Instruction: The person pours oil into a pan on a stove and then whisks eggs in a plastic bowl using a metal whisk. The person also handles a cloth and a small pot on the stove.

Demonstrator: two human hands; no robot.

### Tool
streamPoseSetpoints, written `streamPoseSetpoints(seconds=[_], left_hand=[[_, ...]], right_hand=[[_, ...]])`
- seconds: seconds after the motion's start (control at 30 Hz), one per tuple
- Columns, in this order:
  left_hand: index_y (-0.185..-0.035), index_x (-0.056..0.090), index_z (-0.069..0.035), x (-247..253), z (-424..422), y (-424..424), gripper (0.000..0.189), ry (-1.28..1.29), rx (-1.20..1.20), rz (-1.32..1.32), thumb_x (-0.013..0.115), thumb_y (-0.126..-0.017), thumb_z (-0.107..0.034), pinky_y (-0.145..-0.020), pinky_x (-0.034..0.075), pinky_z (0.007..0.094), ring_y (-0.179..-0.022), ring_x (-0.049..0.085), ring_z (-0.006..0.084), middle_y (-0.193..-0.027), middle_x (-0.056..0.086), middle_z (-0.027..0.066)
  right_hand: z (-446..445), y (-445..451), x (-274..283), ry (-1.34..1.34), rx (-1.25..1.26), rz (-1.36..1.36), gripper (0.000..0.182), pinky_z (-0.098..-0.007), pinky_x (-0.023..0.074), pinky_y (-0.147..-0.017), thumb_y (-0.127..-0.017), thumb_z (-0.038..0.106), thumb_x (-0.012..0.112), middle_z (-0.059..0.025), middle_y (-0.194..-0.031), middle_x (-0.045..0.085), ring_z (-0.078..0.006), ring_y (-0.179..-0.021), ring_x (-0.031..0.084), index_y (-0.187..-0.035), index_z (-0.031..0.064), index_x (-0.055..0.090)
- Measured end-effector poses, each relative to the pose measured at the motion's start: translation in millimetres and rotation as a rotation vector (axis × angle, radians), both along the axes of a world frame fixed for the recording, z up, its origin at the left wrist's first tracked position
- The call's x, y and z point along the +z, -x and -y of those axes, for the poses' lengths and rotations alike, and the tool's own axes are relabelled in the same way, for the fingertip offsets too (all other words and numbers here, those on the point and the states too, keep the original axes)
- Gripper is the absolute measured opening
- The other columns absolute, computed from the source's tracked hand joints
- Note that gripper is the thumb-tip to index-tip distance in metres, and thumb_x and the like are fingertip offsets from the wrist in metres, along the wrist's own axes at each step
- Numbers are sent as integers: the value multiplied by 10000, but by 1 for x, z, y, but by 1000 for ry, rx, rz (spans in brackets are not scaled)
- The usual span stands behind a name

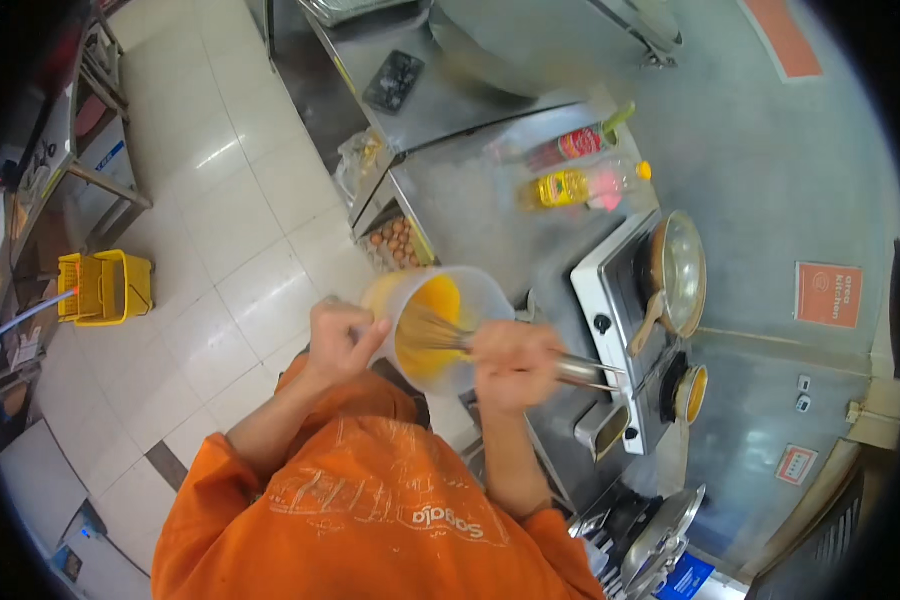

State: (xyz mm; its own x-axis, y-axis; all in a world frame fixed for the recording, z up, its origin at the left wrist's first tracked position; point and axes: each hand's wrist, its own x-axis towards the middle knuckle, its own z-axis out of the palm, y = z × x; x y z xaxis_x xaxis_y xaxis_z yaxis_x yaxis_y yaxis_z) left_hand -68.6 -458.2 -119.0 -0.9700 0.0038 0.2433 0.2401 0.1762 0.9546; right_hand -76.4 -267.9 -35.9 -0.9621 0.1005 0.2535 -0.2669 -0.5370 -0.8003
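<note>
In front of my body, my left hand (345, 337) grips a translucent plastic pitcher (487, 292) on its left side, tilted so that its mouth faces me. Bright yellow liquid (439, 296), which looks like beaten egg, lies inside. My right hand (516, 364) is closed around the metal handle of a balloon whisk (581, 370). The whisk's wires (431, 330) reach into the pitcher and are blurred, as is the hand. Where the wires meet the liquid is partly hidden by that blur.
On the steel counter (465, 202) stand a two-burner gas stove (596, 292), a lidded frying pan (682, 274), a small pan (694, 394), a steel container (602, 429) and an oil bottle (566, 189). Eggs (395, 240) sit on a lower shelf. A yellow mop bucket (120, 289) stands on the tiles.
</note>
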Motion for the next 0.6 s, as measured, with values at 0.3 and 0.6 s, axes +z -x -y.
streamPoseSetpoints(seconds=[0.3,0.6], left_hand=[[-476,436,-42,2,9,0,389,-21,-17,-32,646,-772,-184,-425,261,360,-399,372,299,-436,364,120],[-486,410,-20,1,5,11,400,-45,24,18,646,-776,-162,-419,238,356,-389,332,278,-445,328,136]], right_hand=[[-5,9,2,23,-213,127,299,-322,351,-461,-897,167,417,-36,-463,351,-161,-422,349,-607,110,373],[-9,13,47,-87,-175,24,248,-319,359,-428,-864,155,485,-40,-488,383,-159,-402,360,-644,73,403]])
